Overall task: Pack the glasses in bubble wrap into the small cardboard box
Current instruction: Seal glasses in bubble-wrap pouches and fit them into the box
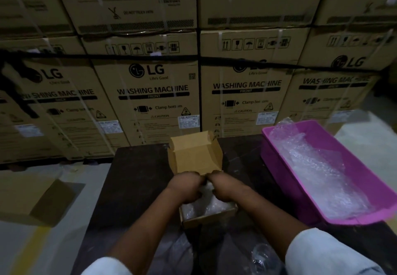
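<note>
Head view, dim light. Far background: a wall of stacked washing-machine cartons (154,94), printed LG and bound with pale straps, fills the upper half of the view. A flattened sheet of cardboard (32,197) lies on the floor at the near left. Centre: a dark tabletop (133,189) runs from the cartons toward the viewer. On its right side stands a pink plastic tray (285,180), long and open-topped, holding loose bubble wrap (318,167).

At the middle of the tabletop sits the small cardboard box (206,221), open, with its lid flap (195,154) standing upright on the far side. A bundle of bubble wrap (209,206) lies inside the box and fills most of the opening; the glasses within it cannot be made out.

Both hands are over the far edge of the box, side by side and touching or nearly so. The left hand (187,186) has its fingers curled down onto the bundle, and the right hand (225,186) likewise; each appears to grip the wrap, though the fingertips are hidden in shadow. Both forearms end in pale sleeves at the near edge of the view.

At the near right, between the arms, an unwrapped clear glass (263,257) is on the tabletop, partly blurred.
</note>
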`<move>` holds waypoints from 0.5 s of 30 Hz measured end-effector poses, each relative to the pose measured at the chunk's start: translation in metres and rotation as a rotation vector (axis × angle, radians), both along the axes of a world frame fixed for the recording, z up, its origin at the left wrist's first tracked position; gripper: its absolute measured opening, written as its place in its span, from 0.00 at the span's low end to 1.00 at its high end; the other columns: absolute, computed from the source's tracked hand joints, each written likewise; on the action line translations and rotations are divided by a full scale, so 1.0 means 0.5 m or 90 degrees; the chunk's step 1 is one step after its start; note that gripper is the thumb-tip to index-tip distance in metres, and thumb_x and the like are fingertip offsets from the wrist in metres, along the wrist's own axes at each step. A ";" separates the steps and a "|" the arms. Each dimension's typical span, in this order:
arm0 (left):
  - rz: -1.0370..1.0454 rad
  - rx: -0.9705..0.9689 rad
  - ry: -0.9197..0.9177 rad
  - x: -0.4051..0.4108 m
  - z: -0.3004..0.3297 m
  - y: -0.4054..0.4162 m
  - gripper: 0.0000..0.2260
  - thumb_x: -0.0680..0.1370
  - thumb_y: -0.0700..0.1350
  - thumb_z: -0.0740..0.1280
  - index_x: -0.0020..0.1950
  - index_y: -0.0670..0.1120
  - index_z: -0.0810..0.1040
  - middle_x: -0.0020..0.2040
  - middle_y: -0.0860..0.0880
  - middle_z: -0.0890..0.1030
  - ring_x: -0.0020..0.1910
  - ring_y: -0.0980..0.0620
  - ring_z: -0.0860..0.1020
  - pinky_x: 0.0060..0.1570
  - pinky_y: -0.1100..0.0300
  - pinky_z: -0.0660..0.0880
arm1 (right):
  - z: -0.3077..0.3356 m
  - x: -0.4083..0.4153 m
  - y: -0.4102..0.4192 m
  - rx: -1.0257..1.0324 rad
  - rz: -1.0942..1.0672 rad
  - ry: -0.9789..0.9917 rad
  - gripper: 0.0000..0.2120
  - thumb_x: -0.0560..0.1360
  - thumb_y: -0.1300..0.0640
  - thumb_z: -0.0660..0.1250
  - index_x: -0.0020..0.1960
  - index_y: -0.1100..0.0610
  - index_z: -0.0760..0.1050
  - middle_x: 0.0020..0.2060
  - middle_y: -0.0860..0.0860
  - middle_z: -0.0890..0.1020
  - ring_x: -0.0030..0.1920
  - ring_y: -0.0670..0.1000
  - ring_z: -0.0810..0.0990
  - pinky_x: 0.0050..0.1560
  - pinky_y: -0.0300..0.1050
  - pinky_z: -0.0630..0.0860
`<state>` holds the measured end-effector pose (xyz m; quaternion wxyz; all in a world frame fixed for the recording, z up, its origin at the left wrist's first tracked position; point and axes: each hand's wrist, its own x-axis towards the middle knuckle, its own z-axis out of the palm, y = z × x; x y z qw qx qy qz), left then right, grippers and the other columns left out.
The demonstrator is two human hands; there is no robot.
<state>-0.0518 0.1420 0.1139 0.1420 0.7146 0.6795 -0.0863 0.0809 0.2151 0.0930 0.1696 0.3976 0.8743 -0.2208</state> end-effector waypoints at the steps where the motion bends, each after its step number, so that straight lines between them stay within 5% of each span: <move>1: 0.018 0.050 -0.015 -0.001 0.013 -0.005 0.16 0.76 0.50 0.66 0.64 0.51 0.75 0.60 0.49 0.78 0.56 0.47 0.77 0.52 0.53 0.76 | 0.021 0.019 0.008 0.015 -0.014 0.092 0.20 0.76 0.59 0.65 0.67 0.51 0.70 0.58 0.55 0.76 0.58 0.54 0.76 0.59 0.50 0.75; 5: 0.054 0.170 -0.072 0.009 0.054 0.002 0.11 0.77 0.52 0.63 0.56 0.53 0.79 0.51 0.53 0.81 0.49 0.53 0.79 0.47 0.55 0.78 | 0.102 0.131 0.041 0.019 -0.113 0.272 0.12 0.74 0.52 0.67 0.57 0.45 0.75 0.51 0.44 0.81 0.51 0.45 0.80 0.52 0.46 0.78; 11: 0.027 0.247 -0.131 0.140 0.121 0.131 0.09 0.76 0.54 0.63 0.51 0.52 0.78 0.47 0.52 0.82 0.47 0.50 0.80 0.44 0.54 0.78 | 0.142 0.303 0.157 0.258 -0.219 0.244 0.12 0.75 0.52 0.63 0.57 0.51 0.76 0.51 0.52 0.83 0.50 0.53 0.81 0.47 0.45 0.77; 15: 0.011 0.229 -0.204 0.264 0.125 0.216 0.08 0.75 0.52 0.64 0.50 0.52 0.79 0.47 0.52 0.82 0.45 0.51 0.81 0.45 0.54 0.79 | 0.116 0.432 0.243 0.262 -0.286 0.137 0.20 0.76 0.50 0.65 0.67 0.53 0.70 0.60 0.53 0.78 0.57 0.54 0.78 0.53 0.46 0.75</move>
